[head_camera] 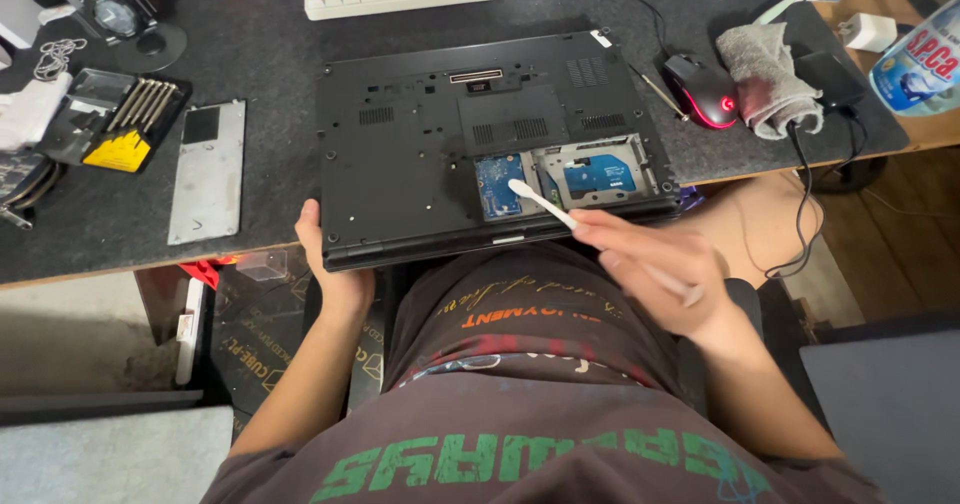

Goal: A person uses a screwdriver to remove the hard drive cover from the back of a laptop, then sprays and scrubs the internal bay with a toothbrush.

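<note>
Left hand (335,269) clamps the upturned laptop (480,144) at its 7 o'clock corner. Right hand (655,264) pinches a white brush (545,204) over the open bay (570,176); pressing hard could scrape the blue circuit board (497,182)

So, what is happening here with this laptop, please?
A person sits at a desk with a black laptop lying upside down, its bottom panel open. The left hand grips the laptop's near left edge. The right hand holds a white brush-like tool, its tip over the blue circuit board in the open bay. A grey cover plate and a screwdriver set lie to the left.
</note>
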